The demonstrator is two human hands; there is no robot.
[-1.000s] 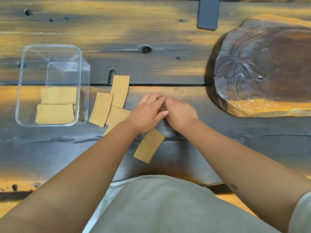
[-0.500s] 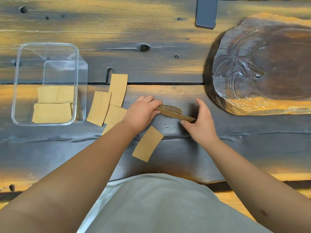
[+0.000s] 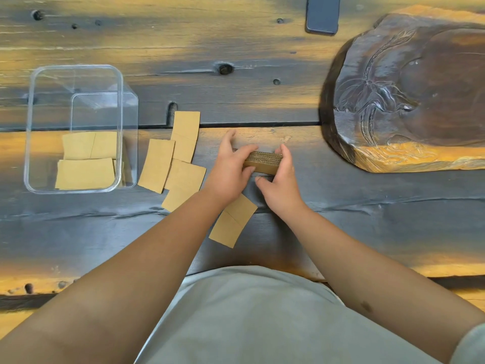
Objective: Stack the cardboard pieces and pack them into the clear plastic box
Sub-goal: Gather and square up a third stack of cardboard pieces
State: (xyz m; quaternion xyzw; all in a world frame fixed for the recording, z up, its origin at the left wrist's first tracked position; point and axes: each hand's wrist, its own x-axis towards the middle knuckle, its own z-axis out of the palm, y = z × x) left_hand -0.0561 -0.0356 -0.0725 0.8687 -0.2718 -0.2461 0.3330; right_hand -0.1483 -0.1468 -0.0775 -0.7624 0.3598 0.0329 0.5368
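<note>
Squaring a cardboard stack (image 3: pixel 263 162) mid-table, the left hand (image 3: pixel 231 169) and right hand (image 3: pixel 282 186) curl round its ends, seemingly standing it on edge. Next: carry it to the clear box (image 3: pixel 76 127) by the left edge.

Both bare forearms reach forward and converge mid-frame. Left hand (image 3: pixel 227 172) palm down, fingers curled over the near-left end of a cardboard stack (image 3: pixel 263 162), index raised. Right hand (image 3: pixel 282 185) grips its right end, thumb low, fingers wrapped over the top.
</note>
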